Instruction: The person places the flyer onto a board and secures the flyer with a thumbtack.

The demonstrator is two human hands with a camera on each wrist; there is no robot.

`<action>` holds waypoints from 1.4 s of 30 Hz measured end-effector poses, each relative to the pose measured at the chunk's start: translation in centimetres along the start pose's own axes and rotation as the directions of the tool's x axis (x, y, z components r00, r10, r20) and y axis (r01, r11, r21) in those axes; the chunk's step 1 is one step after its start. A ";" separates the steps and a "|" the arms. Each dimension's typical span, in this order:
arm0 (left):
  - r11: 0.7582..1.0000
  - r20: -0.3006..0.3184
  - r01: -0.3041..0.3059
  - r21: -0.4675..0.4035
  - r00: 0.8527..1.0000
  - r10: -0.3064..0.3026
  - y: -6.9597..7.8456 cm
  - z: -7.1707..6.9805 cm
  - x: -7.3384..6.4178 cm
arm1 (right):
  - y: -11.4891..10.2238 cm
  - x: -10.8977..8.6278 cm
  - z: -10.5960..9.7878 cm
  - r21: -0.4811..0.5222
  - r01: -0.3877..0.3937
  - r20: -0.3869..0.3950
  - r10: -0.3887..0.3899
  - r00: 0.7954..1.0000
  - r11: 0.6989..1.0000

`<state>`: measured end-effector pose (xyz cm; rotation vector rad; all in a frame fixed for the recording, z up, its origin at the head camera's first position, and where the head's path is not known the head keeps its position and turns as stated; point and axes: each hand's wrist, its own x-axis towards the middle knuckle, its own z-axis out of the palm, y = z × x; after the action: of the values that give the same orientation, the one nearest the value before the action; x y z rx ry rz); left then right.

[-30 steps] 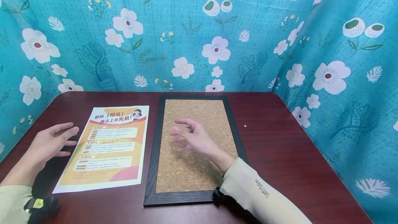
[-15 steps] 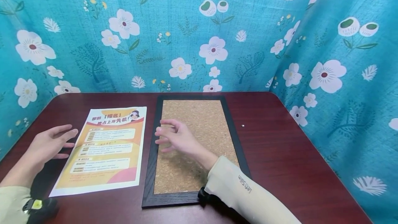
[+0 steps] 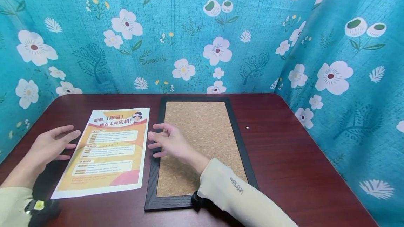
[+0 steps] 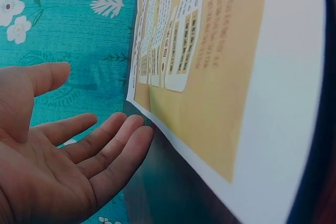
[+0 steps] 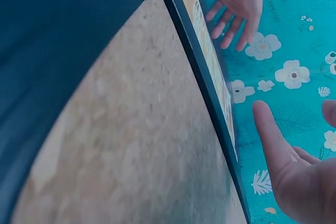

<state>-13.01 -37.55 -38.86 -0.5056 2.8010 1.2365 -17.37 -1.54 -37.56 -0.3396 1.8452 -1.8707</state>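
A printed poster sheet, orange and yellow with white text boxes, lies flat on the table. Just off its left edge is my left hand, fingers loosely extended and holding nothing; the left wrist view shows its fingertips close to the paper's edge, contact unclear. To the right of the poster lies a cork board in a black frame. My right hand hovers over the board's left side, its fingers relaxed and pointing at the poster, nothing in them. The right forearm covers the board's lower right part.
A tiny shiny object, too small to identify, sits on the dark red table right of the board. Blue flowered curtains hang behind and along the right side of the table.
My right hand has moved left from the middle of the cork board to its left frame edge, nearer the poster. My left hand stays beside the poster.
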 end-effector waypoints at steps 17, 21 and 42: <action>1.000 0.008 0.017 -0.007 1.000 -0.017 -0.5 -0.2 0.1 | -0.1 1.7 2.5 0.054 -0.060 -0.047 0.062 0.997 0.997; 1.000 0.022 0.020 -0.002 1.000 -0.020 -0.3 -0.1 0.2 | -0.2 2.0 3.0 0.053 -0.066 -0.058 0.069 0.996 0.996; 1.000 0.044 0.022 0.009 0.999 -0.023 -0.1 -0.3 0.4 | 0.0 3.7 4.3 0.074 -0.112 -0.122 0.121 0.985 0.991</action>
<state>-13.27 -37.92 -38.85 -0.5015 2.7551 1.2154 -18.36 -7.09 -37.87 -0.0895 1.8361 -1.9067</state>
